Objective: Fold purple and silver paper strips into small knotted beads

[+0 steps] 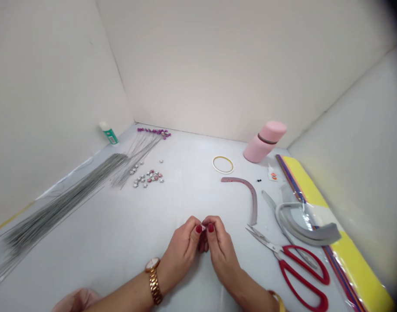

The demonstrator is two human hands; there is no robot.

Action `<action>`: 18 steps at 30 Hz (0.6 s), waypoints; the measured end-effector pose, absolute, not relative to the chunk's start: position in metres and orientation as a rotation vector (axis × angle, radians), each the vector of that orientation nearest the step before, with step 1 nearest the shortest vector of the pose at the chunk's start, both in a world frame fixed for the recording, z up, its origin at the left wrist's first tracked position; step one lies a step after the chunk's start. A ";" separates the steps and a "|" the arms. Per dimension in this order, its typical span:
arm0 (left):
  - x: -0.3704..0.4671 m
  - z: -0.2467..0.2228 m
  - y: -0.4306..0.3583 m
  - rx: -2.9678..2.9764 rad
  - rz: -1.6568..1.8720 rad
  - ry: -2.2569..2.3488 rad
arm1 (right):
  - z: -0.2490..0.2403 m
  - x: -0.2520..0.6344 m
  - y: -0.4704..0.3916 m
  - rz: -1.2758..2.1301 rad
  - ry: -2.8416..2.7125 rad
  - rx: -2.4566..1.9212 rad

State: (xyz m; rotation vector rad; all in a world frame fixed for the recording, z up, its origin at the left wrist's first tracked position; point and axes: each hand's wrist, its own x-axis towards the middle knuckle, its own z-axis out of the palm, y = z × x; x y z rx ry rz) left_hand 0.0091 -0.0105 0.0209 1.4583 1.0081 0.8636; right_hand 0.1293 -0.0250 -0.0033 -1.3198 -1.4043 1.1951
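My left hand [184,241] and my right hand [221,247] meet in front of me, thumbs and fingertips closed in a pinch. Between the thumbs shows a sliver of a small pink paper piece [203,227]; the fingers hide most of it, so its full shape cannot be made out. Off to the left lie several small silver and pink paper stars [152,176]. A pink paper strip [252,197] curves over the table to the right of my hands, its near end by the tips of the red-handled scissors [276,249].
Grey wire stems [71,195] spread along the left, some purple-tipped [154,131]. A glue stick [109,133] stands behind them. At right are a tape roll [223,164], pink bottle [265,142], small glue bottle [272,174], grey strips [310,236] and coloured paper packs [357,268]. Walls enclose the table.
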 end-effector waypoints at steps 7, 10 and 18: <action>0.006 0.016 -0.010 1.533 0.860 1.014 | -0.005 0.131 -0.027 1.058 -1.565 -1.395; 0.006 0.017 -0.009 1.502 0.847 1.014 | -0.005 0.132 -0.026 0.987 -1.599 -1.392; 0.005 0.017 -0.005 1.436 0.815 1.113 | -0.007 0.136 -0.028 0.979 -1.512 -1.351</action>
